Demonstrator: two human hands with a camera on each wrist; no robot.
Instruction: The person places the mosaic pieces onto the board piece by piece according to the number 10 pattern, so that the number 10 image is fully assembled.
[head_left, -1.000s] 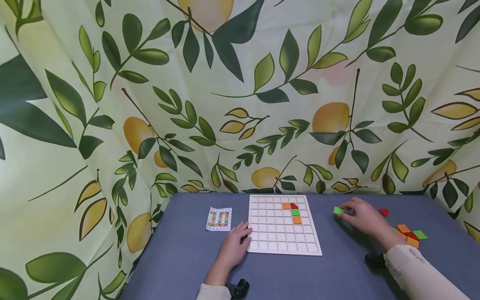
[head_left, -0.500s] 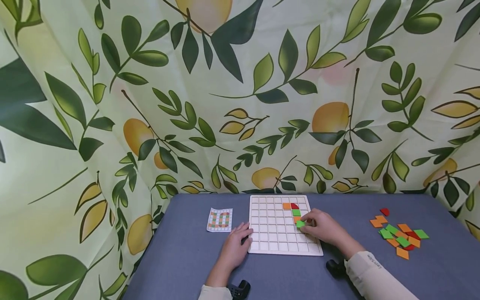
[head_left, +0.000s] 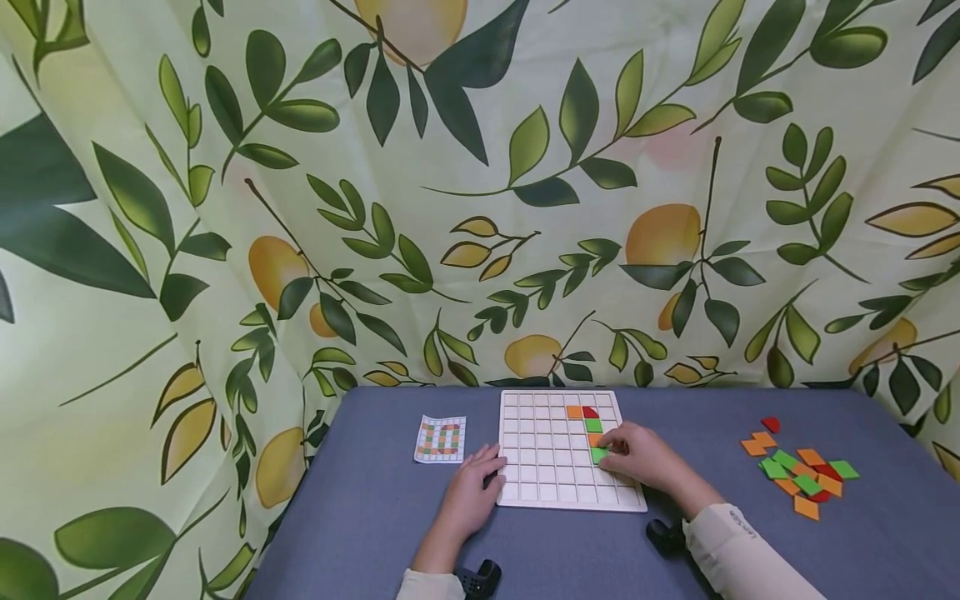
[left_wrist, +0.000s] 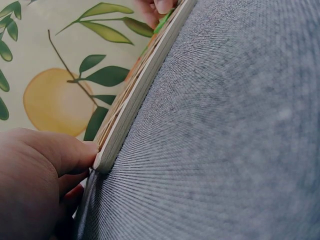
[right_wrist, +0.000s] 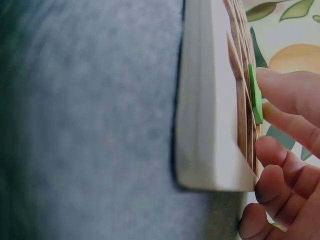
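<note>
A white gridded board (head_left: 536, 479) lies on the table. My left hand (head_left: 471, 490) rests against its left edge, fingers extended; in the left wrist view the thumb touches the board's side (left_wrist: 131, 107). On the right part of the grid, my right hand (head_left: 641, 454) pinches a green square tile (head_left: 597, 456) between thumb and finger. That tile (right_wrist: 255, 95) sits at the grid's surface in the right wrist view; whether it is fully seated is unclear. Above it are an orange tile (head_left: 594, 439), partly covered by fingers, a green tile (head_left: 593, 426), a red rounded tile (head_left: 590, 412) and another orange tile (head_left: 573, 412).
Left of the board lies a small paper card (head_left: 440, 440) printed with a coloured grid pattern. Loose orange, green and red tiles (head_left: 806, 483) are scattered at the table's right. A patterned curtain (head_left: 480, 250) hangs behind the blue-grey table (head_left: 360, 533).
My right hand has carried the green tile leftwards from beside the board onto the grid, below the orange tile. There the tile has straightened and lowered. My left hand has stayed put.
</note>
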